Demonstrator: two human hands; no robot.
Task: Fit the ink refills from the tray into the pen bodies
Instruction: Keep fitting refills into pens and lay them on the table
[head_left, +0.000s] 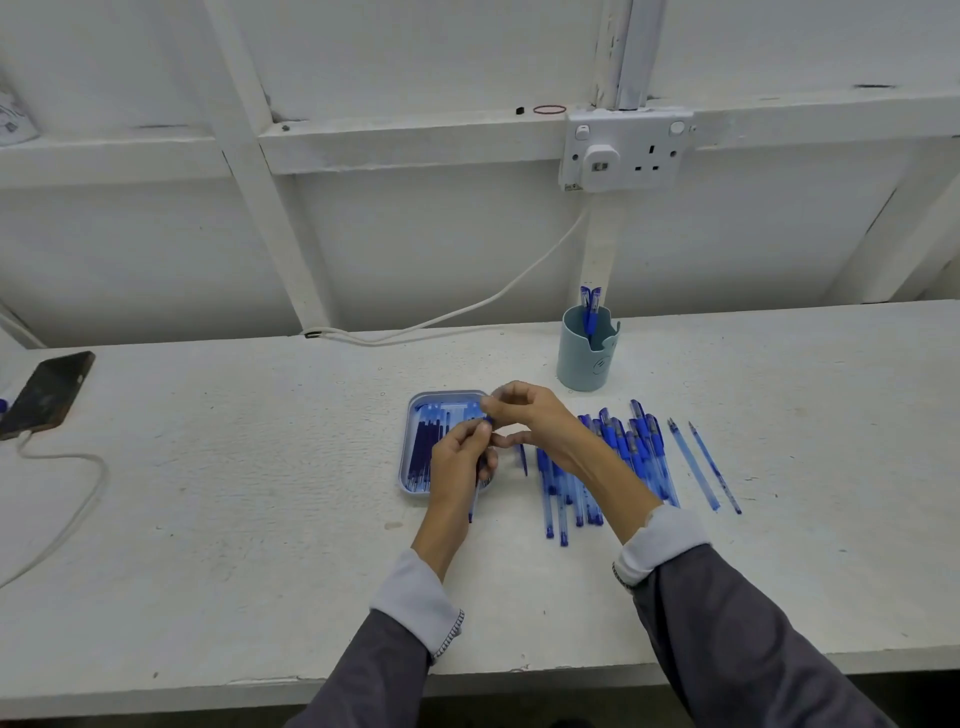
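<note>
My left hand (460, 462) grips a blue pen body (474, 501) over the near right corner of the blue tray (415, 410); the pen's lower end sticks out below my fist. My right hand (530, 421) hovers just above it, thumb and forefinger pinched at the pen's top end (487, 420); what they pinch is too small to tell. Several dark ink refills (423, 452) lie lengthwise in the tray. A pile of blue pen bodies (608, 462) lies to the right, partly hidden by my right forearm.
A pale blue cup (587, 348) holding two pens stands behind the pile. Two separate pens (704, 465) lie right of the pile, a small blue piece (523, 458) lies between tray and pile. A phone (47, 392) on a cable sits far left. A wall socket (626, 150) hangs above.
</note>
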